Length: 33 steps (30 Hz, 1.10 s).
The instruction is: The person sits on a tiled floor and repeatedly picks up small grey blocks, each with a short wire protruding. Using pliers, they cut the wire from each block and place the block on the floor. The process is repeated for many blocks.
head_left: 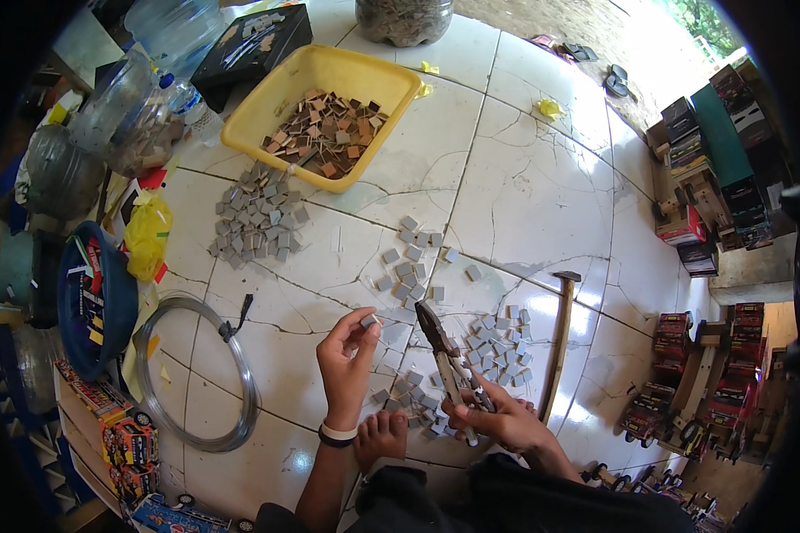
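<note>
Between the thumb and fingers of my left hand [347, 360] is a small grey square tile [370, 321]. My right hand [498, 410] grips the handles of a pair of pliers [440, 342], whose dark jaws point up and away from me, to the right of the tile and apart from it. Loose grey tiles [409, 271] are scattered on the floor beyond my hands. More grey tiles [500, 345] lie beside and partly behind the pliers. Others [409, 391] rest close to my bare foot [382, 440].
A yellow basin [324, 182] holds brown pieces, with a heap of grey tiles [258, 213] beside it. At left lie a wire coil [251, 395] and a blue tub [120, 342]. A hammer [560, 342] lies right. Toy trucks [658, 391] and stacked boxes [711, 151] line the right side.
</note>
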Motion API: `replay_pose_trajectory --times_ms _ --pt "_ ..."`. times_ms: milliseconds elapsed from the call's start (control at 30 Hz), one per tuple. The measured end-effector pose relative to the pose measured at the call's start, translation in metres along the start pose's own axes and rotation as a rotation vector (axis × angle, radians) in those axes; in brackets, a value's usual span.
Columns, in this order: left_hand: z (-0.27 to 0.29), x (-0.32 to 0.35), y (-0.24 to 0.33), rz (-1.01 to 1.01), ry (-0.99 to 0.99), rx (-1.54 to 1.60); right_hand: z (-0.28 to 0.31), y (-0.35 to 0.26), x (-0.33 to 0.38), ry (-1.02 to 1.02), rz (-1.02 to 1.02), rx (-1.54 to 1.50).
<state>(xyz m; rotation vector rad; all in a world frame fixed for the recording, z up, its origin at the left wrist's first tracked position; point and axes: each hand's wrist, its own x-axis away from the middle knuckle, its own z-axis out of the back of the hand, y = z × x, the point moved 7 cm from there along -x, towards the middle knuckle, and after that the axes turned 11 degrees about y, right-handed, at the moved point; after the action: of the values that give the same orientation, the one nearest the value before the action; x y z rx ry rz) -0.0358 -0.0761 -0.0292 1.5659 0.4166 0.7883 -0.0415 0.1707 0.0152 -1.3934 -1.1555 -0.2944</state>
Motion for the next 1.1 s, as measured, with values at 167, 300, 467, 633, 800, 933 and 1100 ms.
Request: replay_pose_trajectory --times_ms 167,300,467,633,800,933,1100 --pt "-0.006 -0.008 0.008 -0.034 -0.053 -0.082 -0.002 0.002 -0.003 -0.004 0.039 0.057" --pt "-0.007 -0.01 0.006 -0.027 -0.069 -0.011 -0.013 -0.015 -0.004 0.096 0.387 0.45" --pt "-0.006 0.004 -0.008 0.162 0.001 0.246 -0.019 -0.022 0.001 0.25 0.459 0.769" --pt "-0.01 0.015 -0.046 0.649 -0.009 0.577 -0.023 -0.03 0.007 0.288 0.429 0.952" --pt "-0.016 0.016 -0.059 0.701 -0.079 0.712 -0.022 -0.038 0.008 0.368 0.446 1.076" --pt "-0.016 0.015 -0.053 0.584 -0.053 0.686 -0.021 -0.04 0.008 0.385 0.463 1.12" --pt "-0.017 0.012 -0.049 0.547 -0.107 0.707 -0.021 -0.04 0.008 0.382 0.461 1.108"
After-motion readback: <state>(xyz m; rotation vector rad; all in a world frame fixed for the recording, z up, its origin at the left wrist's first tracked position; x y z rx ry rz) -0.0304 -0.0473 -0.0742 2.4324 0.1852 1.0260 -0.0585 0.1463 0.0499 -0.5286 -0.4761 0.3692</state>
